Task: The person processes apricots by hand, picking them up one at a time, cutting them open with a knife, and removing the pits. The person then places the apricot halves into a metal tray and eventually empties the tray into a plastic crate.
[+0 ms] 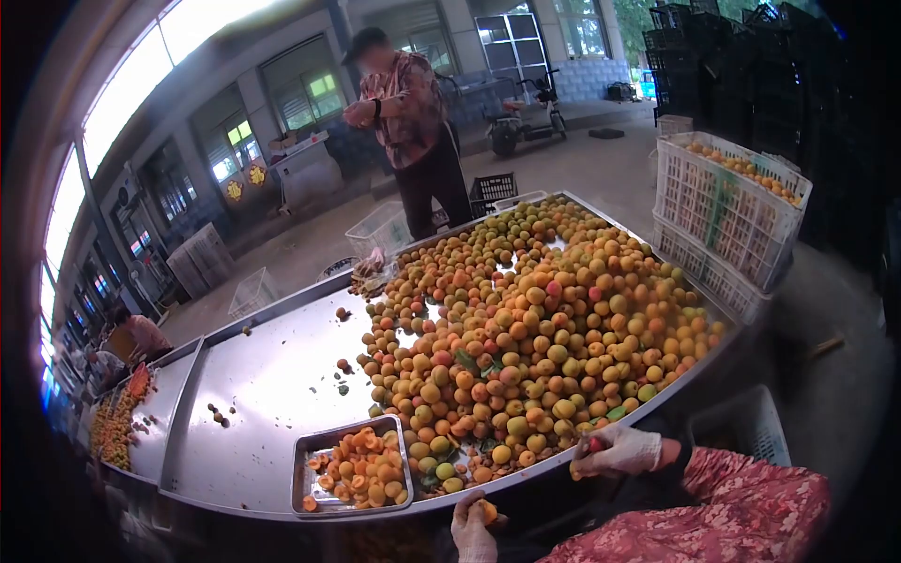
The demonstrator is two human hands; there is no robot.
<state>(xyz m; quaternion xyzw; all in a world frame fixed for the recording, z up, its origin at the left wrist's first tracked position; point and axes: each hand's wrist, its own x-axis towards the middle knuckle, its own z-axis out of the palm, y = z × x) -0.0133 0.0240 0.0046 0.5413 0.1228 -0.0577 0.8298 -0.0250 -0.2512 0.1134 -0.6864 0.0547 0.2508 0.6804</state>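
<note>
At the far left, a seated person point(139, 333) bends over a heap of orange fruit point(113, 427) on the next section of the line. A long steel table point(263, 375) runs rightward from there, its left half bare but for a few stray fruits point(218, 413). On its near edge sits a metal tray point(297, 474) filled with cut apricots point(361, 469).

Just right of the tray and below the table edge, the worker's gloved left hand point(471, 535) is closed around an apricot piece point(487, 512), its orange flesh showing above the fingers. The apricot pile point(535, 347) covers the right half of the table from near edge to far, yellow, orange and red-blushed, with a few green leaves among the fruit.

At the pile's near rim, the gloved right hand point(621, 452) rests against the table edge, fingers curled tight about a red-tipped object point(593, 444); what the object is cannot be told. A floral sleeve point(732, 516) leads back from it to the lower right.

Across the table at the far side, a standing person point(408, 113) in a patterned shirt holds both hands up at chest height. A scooter point(526, 120) is parked behind. To the right, a white crate point(727, 202) loaded with apricots is stacked on another, with black crates point(741, 75) piled high beyond.
</note>
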